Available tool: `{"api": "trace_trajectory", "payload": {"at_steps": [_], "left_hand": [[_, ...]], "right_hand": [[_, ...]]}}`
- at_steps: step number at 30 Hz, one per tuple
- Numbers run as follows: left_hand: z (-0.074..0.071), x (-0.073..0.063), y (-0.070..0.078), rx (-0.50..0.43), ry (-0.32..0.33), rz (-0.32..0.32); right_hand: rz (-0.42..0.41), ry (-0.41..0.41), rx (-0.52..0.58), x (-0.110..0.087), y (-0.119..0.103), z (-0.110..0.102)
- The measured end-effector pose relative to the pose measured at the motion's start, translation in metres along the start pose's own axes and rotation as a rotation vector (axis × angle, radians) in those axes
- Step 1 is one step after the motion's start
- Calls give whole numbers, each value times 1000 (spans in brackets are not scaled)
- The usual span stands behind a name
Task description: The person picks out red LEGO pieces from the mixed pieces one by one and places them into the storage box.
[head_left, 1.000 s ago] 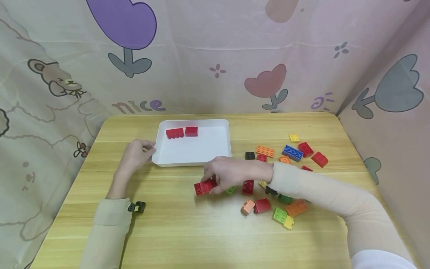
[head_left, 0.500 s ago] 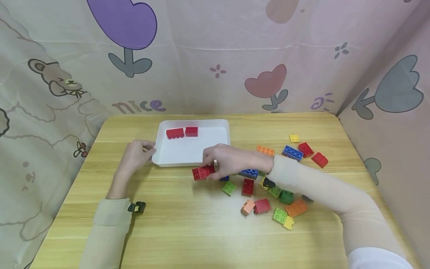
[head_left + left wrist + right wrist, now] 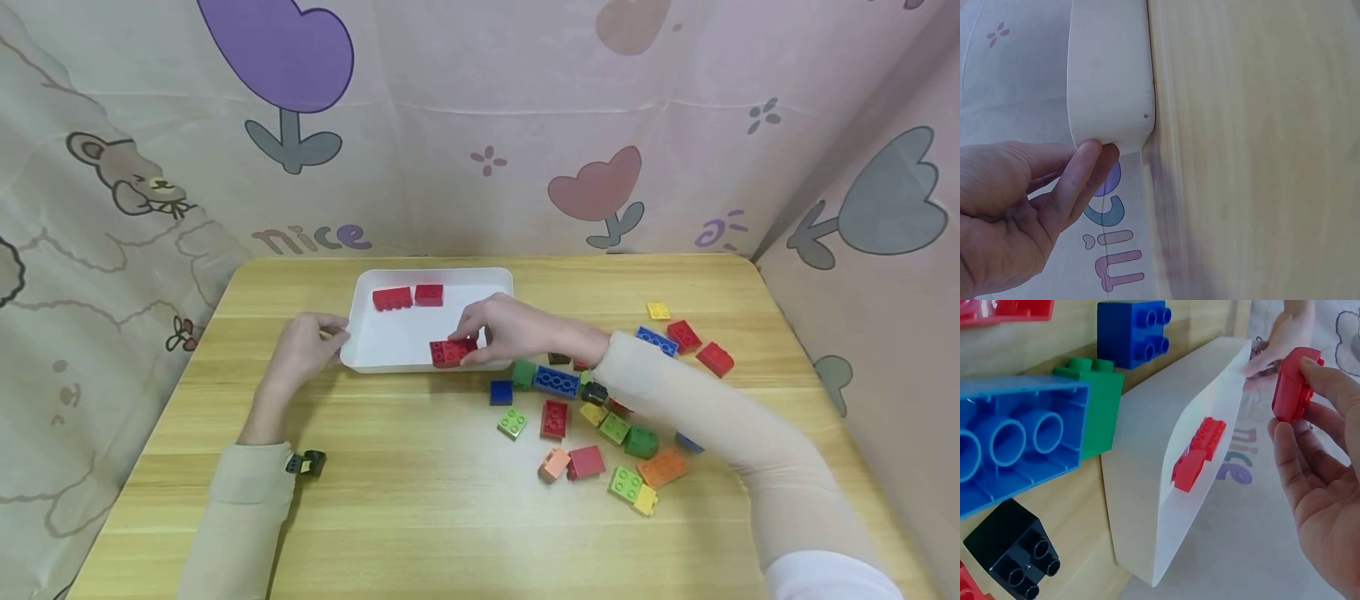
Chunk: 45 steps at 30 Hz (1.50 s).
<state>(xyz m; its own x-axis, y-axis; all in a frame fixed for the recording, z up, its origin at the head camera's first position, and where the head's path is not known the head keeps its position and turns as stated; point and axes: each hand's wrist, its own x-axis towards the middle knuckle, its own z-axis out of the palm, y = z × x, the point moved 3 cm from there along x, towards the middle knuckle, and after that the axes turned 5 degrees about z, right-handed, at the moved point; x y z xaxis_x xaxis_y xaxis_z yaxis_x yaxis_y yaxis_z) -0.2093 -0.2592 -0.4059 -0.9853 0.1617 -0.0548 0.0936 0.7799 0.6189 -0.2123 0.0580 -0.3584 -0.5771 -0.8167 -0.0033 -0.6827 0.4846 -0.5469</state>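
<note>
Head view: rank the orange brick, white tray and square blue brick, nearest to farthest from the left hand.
1. White tray: touching the left hand.
2. Square blue brick: in front of the tray's right end.
3. Orange brick: farther right, nearer the camera.

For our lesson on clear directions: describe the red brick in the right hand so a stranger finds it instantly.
Find, on the wooden table, the white tray. At its near edge in the head view, the right hand pinches the red brick. Two red bricks lie inside the tray; this is the only one held.

Rm in tray (image 3: 390, 340) ctr, red bricks (image 3: 392, 299) block back-L.
</note>
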Motion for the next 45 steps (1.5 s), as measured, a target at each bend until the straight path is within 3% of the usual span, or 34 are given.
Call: {"api": "trace_trajectory", "payload": {"at_steps": [12,23,38,45], "left_hand": [[1,0,-1,-1,0,7],[0,0,-1,-13,-5,-7],[0,1,0,-4,-2,-1],[0,0,0,1,0,9]], "right_hand": [[97,81,15,12,27,-9],[182,105,-11,29,48,-17],[299,75,-99,50,76,-13],[342,29,-199,57,81,-8]]}}
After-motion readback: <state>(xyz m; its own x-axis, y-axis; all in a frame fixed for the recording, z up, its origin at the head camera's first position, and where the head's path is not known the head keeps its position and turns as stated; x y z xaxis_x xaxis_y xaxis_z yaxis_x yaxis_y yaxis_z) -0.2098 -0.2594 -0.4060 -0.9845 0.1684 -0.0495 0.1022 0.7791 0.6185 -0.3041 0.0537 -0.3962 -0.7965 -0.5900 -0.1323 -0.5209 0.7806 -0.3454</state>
